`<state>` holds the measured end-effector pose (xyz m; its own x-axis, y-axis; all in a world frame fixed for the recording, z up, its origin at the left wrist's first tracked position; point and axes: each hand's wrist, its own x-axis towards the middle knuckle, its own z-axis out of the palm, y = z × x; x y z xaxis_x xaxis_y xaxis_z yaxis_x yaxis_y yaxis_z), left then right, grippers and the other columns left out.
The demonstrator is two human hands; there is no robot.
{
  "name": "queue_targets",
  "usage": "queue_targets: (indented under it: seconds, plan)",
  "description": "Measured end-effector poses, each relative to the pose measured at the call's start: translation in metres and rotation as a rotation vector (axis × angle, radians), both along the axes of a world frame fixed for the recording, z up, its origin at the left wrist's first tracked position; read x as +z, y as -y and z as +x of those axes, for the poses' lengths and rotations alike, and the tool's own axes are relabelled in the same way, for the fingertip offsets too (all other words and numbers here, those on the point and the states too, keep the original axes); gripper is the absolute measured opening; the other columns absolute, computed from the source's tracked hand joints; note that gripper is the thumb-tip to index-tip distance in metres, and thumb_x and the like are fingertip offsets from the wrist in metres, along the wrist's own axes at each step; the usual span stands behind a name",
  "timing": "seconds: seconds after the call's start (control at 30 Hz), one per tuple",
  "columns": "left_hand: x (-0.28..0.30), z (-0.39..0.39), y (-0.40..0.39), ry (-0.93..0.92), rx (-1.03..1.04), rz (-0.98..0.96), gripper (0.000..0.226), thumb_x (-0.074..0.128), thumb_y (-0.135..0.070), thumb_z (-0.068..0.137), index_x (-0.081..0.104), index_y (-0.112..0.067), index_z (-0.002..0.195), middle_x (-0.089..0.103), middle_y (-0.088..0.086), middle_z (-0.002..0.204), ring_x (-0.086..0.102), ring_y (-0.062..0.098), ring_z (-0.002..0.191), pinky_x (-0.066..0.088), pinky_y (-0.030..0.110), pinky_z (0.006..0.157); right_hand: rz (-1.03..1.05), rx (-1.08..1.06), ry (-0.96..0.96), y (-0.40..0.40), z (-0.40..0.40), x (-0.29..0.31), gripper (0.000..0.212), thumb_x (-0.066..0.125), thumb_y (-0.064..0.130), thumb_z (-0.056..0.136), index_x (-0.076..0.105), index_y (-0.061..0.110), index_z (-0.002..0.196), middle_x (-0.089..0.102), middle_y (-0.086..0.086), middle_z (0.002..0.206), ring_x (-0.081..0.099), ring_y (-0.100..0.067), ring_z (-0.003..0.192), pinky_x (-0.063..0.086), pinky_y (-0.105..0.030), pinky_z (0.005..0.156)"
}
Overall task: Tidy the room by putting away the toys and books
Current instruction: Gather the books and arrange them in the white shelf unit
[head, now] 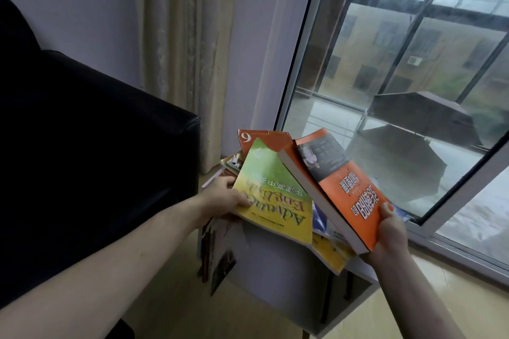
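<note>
Both my hands hold books over a small shelf by a window.
My left hand (230, 198) grips a green book (272, 195); my right hand (389, 231) pinches an orange book (344, 190).

"Advance with English" printed upside down across green-yellow book (271, 195). Numeral "6" on orange cover (264, 139) behind. White Chinese characters on orange paperback (355, 198).

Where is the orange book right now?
The orange book is right of centre, gripped by the right hand, beside the green book and below the window.
</note>
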<state>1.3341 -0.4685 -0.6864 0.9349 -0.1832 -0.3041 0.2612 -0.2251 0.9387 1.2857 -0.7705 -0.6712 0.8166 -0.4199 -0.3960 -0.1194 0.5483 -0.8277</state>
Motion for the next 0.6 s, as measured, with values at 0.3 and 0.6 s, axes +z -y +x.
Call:
queue_targets:
  seconds: [0.3, 0.6]
  plan:
    - [0.051, -0.018, -0.027, 0.379, 0.394, -0.328, 0.016, 0.076, -0.015, 0.091, 0.075, -0.004, 0.103, 0.080, 0.012, 0.093, 0.079, 0.028, 0.084, 0.065, 0.036, 0.071, -0.098, 0.126, 0.113, 0.007, -0.003, 0.007, 0.038, 0.041, 0.055, 0.104, 0.063, 0.026, 0.113, 0.078, -0.004, 0.087, 0.076, -0.022, 0.067, 0.064, -0.038, 0.057]
    - [0.088, -0.058, -0.062, 0.351, 0.341, -0.260, 0.020, 0.070, -0.024, 0.095, 0.075, -0.005, 0.099, 0.079, 0.015, 0.086, 0.079, 0.029, 0.074, 0.063, 0.034, 0.057, -0.480, 0.442, 0.197, -0.017, -0.023, 0.027, 0.067, 0.069, 0.073, 0.075, 0.070, 0.016, 0.111, 0.077, -0.018, 0.099, 0.077, -0.036, 0.080, 0.064, -0.041, 0.061]
